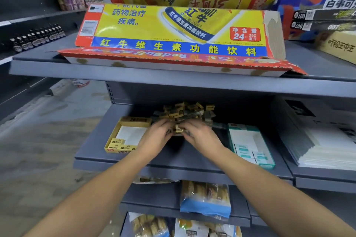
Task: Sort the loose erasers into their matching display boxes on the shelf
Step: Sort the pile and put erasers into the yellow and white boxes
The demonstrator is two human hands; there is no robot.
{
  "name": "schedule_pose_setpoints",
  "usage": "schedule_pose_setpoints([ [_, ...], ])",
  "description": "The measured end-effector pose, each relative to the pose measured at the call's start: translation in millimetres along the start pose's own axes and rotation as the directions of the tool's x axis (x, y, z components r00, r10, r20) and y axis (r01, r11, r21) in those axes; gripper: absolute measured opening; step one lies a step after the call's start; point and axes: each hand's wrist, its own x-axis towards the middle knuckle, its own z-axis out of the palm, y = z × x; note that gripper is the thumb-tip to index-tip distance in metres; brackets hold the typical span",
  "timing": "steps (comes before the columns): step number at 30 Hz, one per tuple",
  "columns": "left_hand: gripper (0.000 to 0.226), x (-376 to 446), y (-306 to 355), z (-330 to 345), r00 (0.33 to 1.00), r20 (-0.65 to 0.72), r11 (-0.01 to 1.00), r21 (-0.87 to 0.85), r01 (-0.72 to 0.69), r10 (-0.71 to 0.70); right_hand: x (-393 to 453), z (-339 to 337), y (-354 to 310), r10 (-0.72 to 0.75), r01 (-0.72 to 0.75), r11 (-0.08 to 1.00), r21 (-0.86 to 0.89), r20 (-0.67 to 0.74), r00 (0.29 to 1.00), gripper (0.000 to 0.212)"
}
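Observation:
A heap of loose erasers (187, 111), yellow and grey-green, lies at the back of the middle shelf (173, 159). A yellow display box (127, 134) stands to the left with a few yellow erasers along its front. A teal display box (250, 144) stands to the right with a few teal erasers inside. My left hand (158, 133) and my right hand (200, 134) meet at the front of the heap. Both sets of fingers curl round a small yellow eraser (179, 130) between them. What else the palms cover is hidden.
The upper shelf (173, 79) overhangs the heap and carries a flattened yellow drink carton (173, 31). Stacked white booklets (327, 150) lie right of the teal box. Bagged snacks (206, 198) fill the lower shelves. An aisle floor opens to the left.

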Motion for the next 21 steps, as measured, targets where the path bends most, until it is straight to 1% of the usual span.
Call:
schedule_pose_setpoints([
  [3, 0.039, -13.9, -16.2, -16.0, 0.997, -0.042, 0.997, 0.019, 0.073, -0.072, 15.8, 16.5, -17.3, -0.011, 0.013, 0.997, 0.070, -0.030, 0.999, 0.023],
  [5, 0.039, -28.7, -28.9, -28.1, 0.982, -0.099, 0.985, 0.054, 0.164, -0.158, 27.5, 31.7, -30.7, -0.007, 0.010, 0.992, 0.127, -0.025, 1.000, 0.020],
  [7, 0.037, -45.3, -43.2, -39.0, 0.957, -0.133, 0.958, 0.091, 0.270, -0.257, 38.4, 45.7, -44.0, 0.014, -0.016, 0.984, 0.180, 0.012, 1.000, 0.020],
  [10, 0.043, -69.9, -67.6, -53.8, 0.918, -0.146, 0.912, 0.133, 0.388, -0.369, 52.4, 65.5, -63.2, 0.015, -0.040, 0.969, 0.243, 0.103, 0.995, 0.022],
  [13, 0.047, -90.4, -88.5, -66.3, 0.899, -0.165, 0.884, 0.176, 0.432, -0.407, 63.1, 83.2, -79.6, 0.030, -0.092, 0.954, 0.284, 0.216, 0.976, 0.022],
  [15, 0.044, -100.6, -96.3, -72.4, 0.889, -0.186, 0.877, 0.170, 0.449, -0.419, 67.8, 93.6, -86.0, 0.035, -0.114, 0.951, 0.286, 0.268, 0.963, 0.019],
  [21, 0.044, -111.5, -111.3, -76.3, 0.872, -0.194, 0.864, 0.150, 0.480, -0.450, 76.6, 108.2, -91.0, 0.062, -0.145, 0.960, 0.238, 0.323, 0.944, 0.015],
])
